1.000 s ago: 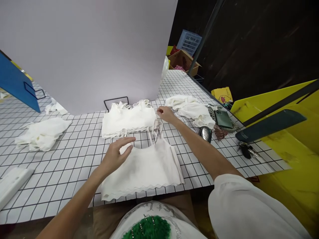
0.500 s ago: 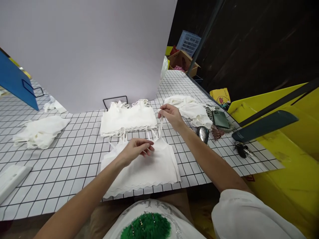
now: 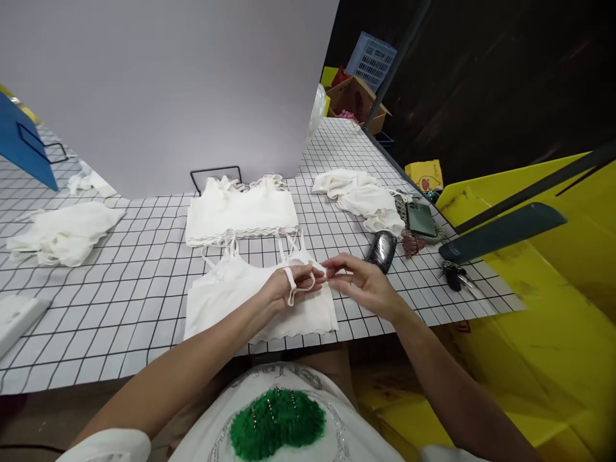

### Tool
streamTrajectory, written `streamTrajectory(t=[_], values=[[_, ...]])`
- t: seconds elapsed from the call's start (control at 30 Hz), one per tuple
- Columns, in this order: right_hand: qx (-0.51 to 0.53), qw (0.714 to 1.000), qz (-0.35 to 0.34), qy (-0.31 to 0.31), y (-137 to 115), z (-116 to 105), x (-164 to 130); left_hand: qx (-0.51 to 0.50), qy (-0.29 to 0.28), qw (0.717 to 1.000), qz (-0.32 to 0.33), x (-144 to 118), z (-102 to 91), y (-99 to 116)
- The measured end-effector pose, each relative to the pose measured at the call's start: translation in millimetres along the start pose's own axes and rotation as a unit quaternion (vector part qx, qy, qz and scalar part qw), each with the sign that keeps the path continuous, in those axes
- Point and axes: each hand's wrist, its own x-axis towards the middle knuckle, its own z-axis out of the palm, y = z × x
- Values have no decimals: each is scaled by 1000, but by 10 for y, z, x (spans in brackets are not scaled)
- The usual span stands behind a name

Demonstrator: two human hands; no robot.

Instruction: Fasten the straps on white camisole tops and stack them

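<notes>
A white strappy crop top (image 3: 226,295) lies flat near the front edge of the grid-patterned table (image 3: 135,301). My left hand (image 3: 283,289) rests on its right side and pinches a looped white strap (image 3: 301,287). My right hand (image 3: 360,285) meets it just to the right, fingers pinching the same strap's end. A stack of folded white tops (image 3: 240,208) lies right behind the flat top.
A pile of white tops (image 3: 366,196) lies at the right, another pile (image 3: 58,231) at the left. A dark glittery case (image 3: 382,250), a green phone (image 3: 420,218) and keys (image 3: 455,276) sit right of my hands. A grey backdrop (image 3: 168,83) rises behind; a yellow bin (image 3: 553,289) stands right.
My right hand pulled back from the far strap toward me and met my left hand over the top's right side. Both now pinch a strap folded into a loop.
</notes>
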Motion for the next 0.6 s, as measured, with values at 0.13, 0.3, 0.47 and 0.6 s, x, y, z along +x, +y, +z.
streamTrajectory(t=[0.13, 0.3, 0.47, 0.6], values=[[101, 978, 177, 37, 310, 64, 157, 43, 41, 998, 25, -46, 14, 44], [231, 938, 255, -43, 398, 249, 244, 76, 55, 994, 56, -33, 28, 112], [242, 917, 265, -176, 251, 282, 14, 68, 55, 993, 73, 31, 17, 196], [298, 909, 237, -172, 180, 204, -5, 90, 21, 995, 26, 9, -1, 237]])
